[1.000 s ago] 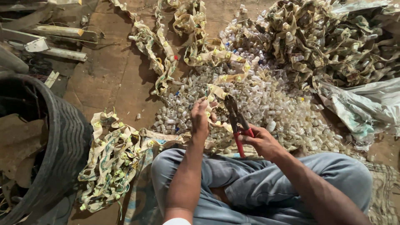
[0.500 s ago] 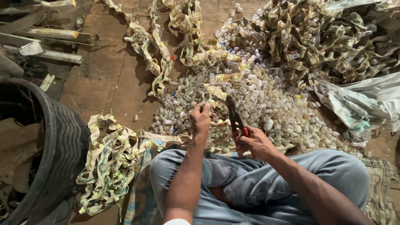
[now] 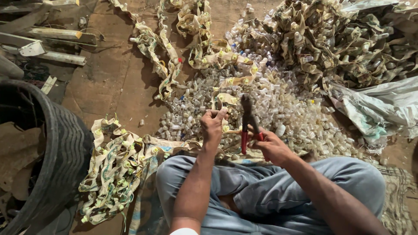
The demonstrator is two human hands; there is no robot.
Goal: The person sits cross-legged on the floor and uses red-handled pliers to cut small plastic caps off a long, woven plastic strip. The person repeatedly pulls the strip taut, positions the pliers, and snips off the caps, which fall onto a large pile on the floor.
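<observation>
I sit cross-legged on the floor. My left hand [image 3: 213, 125] is closed on a pale plastic strip [image 3: 226, 98] studded with small spouts, holding it up in front of me. My right hand [image 3: 271, 146] grips red-handled cutters [image 3: 247, 124], whose dark jaws point up beside the strip, close to my left fingers. Just beyond both hands spreads a heap of small clear cut-off spouts [image 3: 283, 109].
A worn black tyre [image 3: 56, 148] lies at the left. A pile of trimmed strip [image 3: 115, 167] sits by my left knee. More strip [image 3: 161, 56] trails across the brown floor to a big tangled heap [image 3: 344, 43] at the far right. Metal bars [image 3: 52, 41] lie top left.
Both hands have shifted slightly; my left hand has tightened on the strip and the cutters' jaws stand nearer to it. The view has moved little.
</observation>
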